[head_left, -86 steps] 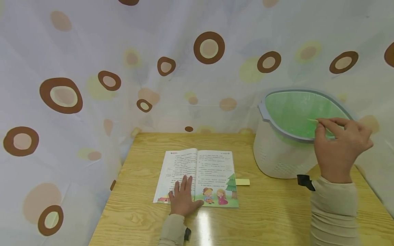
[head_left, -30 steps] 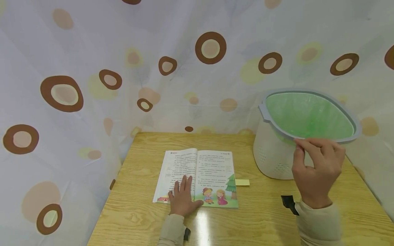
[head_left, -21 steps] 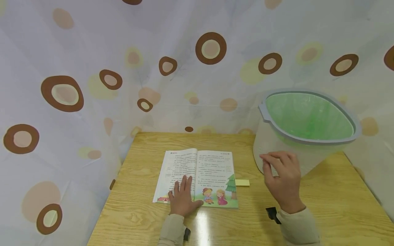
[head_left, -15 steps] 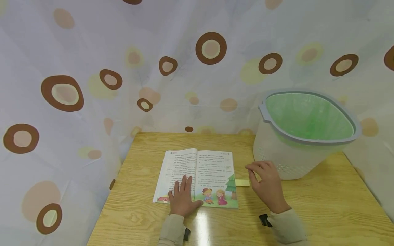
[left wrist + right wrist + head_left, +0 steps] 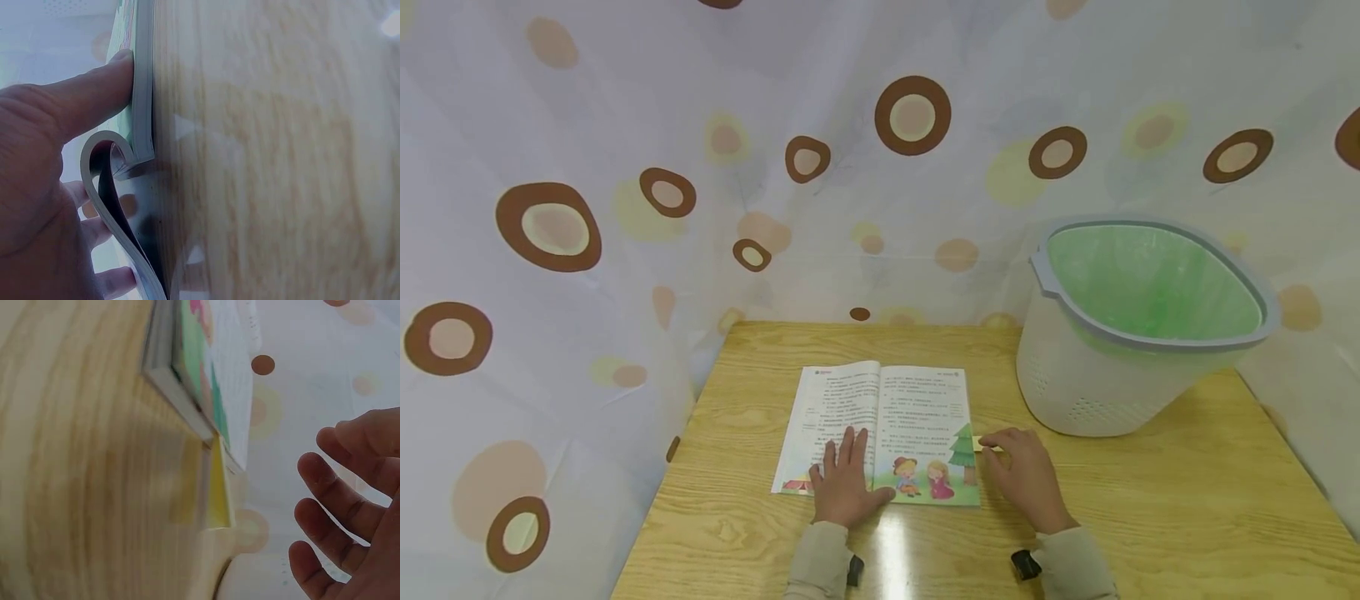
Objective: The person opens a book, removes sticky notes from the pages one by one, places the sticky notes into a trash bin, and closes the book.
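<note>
Yellow strip (image 5: 219, 497), its left end hidden in the open book (image 5: 917, 408), juts right beside the right hand (image 5: 1022, 477), whose loosely bent fingers hold nothing, while the left hand (image 5: 844, 483) lies spread near the spine, covering some print too small to read.

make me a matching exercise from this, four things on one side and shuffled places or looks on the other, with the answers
Things:
1. book
2. basket
3. yellow strip
4. left hand

Places and looks:
A. sticking out past the book's right edge
B. resting on top of the book
C. lying open at a double page
D. grey-rimmed and green inside

Right pairs: 1-C, 2-D, 3-A, 4-B
</note>
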The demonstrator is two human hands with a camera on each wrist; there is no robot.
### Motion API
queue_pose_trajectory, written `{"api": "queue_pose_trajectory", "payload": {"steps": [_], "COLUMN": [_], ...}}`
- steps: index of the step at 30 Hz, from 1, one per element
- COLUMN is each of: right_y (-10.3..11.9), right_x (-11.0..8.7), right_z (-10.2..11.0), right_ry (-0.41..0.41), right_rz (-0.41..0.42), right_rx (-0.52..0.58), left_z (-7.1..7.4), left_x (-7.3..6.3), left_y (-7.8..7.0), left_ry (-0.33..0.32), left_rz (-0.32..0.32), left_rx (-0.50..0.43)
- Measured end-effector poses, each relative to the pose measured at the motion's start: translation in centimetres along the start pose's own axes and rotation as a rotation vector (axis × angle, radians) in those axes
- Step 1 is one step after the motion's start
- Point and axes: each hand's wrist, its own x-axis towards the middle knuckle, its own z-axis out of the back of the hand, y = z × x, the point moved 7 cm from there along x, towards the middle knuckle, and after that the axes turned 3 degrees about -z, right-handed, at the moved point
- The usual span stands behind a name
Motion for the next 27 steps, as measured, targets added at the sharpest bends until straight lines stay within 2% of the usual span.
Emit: {"api": "queue_pose_trajectory", "payload": {"steps": [8, 12, 16, 19, 27], "right_y": [-0.6, -0.5, -1.0, -1.6, -1.8], "right_x": [-0.2, 0.2, 0.7, 0.7, 0.8], "right_z": [-0.9, -1.4, -2.2, -2.9, -3.7], "right_ry": [0.036, 0.009, 0.041, 0.094, 0.127], "right_rz": [-0.04, -0.03, -0.118, -0.194, -0.206], "right_rx": [0.028, 0.026, 0.046, 0.036, -0.017], "left_z": [0.0, 0.0, 0.0, 0.0, 0.0], "left_x": [0.0, -0.1, -0.1, -0.1, 0.0], "left_y": [0.1, 0.2, 0.2, 0.1, 0.0], "left_ry": [-0.007, -0.007, -0.009, -0.003, -0.002], "left_rz": [-0.002, 0.001, 0.004, 0.004, 0.002], "left_rx": [0.006, 0.011, 0.009, 0.0, 0.01]}}
